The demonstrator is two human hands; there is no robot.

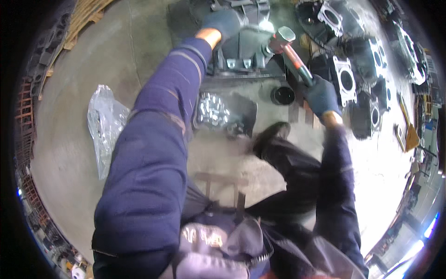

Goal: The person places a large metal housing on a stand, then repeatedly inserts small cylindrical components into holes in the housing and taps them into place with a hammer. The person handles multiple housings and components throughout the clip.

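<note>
Possibly, a glancing blow from the hammer (293, 57) gripped in the right hand (322, 96) could skid off the dark part (236, 47) into the left hand (225, 24), its grip unclear.

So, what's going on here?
Someone's gloved right hand grips a hammer, its head close to the right side of a large dark part. The left hand is over that part; whether it grips it is unclear. Nearer the wearer are a dark tray with small shiny pieces and a round black object; a clear plastic bag lies off to the left.
</note>
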